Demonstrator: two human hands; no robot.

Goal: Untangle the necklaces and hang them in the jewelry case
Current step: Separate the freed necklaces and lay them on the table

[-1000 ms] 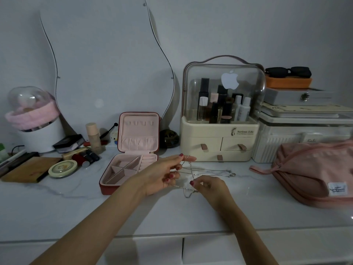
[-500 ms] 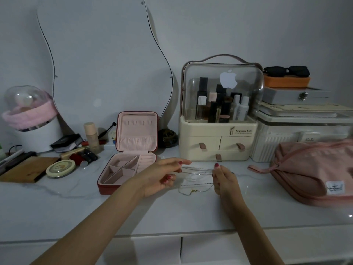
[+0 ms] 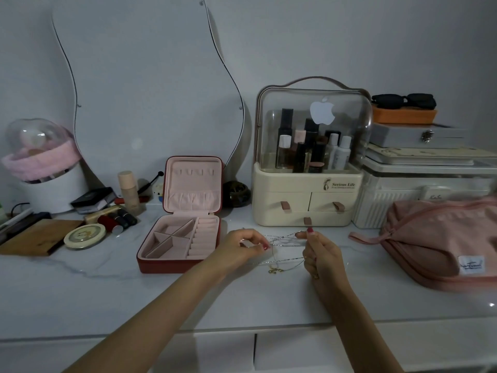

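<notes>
Both hands pinch the tangled thin silver and gold chain necklaces [image 3: 282, 249] and draw them apart, which appears intended to spread the strands so the crossings can be read. Left hand [image 3: 242, 249]: thumb and fingertips closed in a fine grip on the strands at their left end, just right of the open pink-lined, red-shelled jewelry case [image 3: 183, 232]. Held this near the case, the chains would have only a short way to travel to the row of hooks in its upright lid, which carries nothing yet. Necklaces: several fine strands run almost level between the two grips, crossing one another near the middle; lower loops sag toward the white marble-patterned surface [image 3: 134, 297], and a small gold pendant lies at the lowest point, on or just above the surface; which cannot be told. The number of chains cannot be told. Right hand [image 3: 321, 257]: thumb and forefinger closed on the upper strands well right of the case, remaining fingers curled, apparently catching a lower strand. Tension looks light, so the knots are probably not being pulled tighter. Separation appears to be at an early stage.
</notes>
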